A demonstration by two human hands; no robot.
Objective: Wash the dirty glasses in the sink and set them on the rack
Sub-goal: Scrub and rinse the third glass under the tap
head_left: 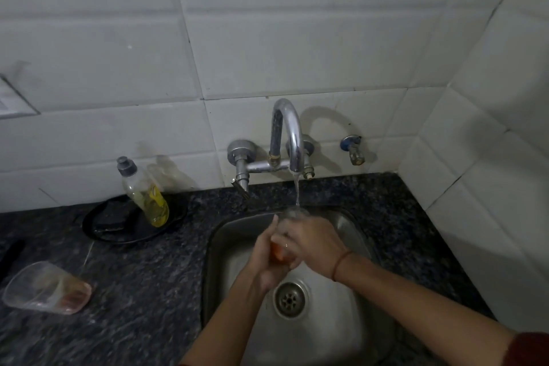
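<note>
Both my hands hold one clear glass (pixel 294 213) over the steel sink (pixel 228 246), under a thin stream from the chrome tap (pixel 289 134). My left hand (pixel 269 258) grips the glass from below, where an orange-brown residue shows at its base. My right hand (pixel 312 242) wraps over its side, hiding most of it. Only the rim shows above my fingers. A second dirty glass (pixel 44 288) lies on its side on the dark granite counter at the left, with reddish residue inside.
A tilted bottle of yellow dish soap (pixel 147 192) stands on a black round plate (pixel 101 232) left of the sink. The drain (pixel 289 300) lies below my hands. White tiled walls close in behind and at the right. No rack is in view.
</note>
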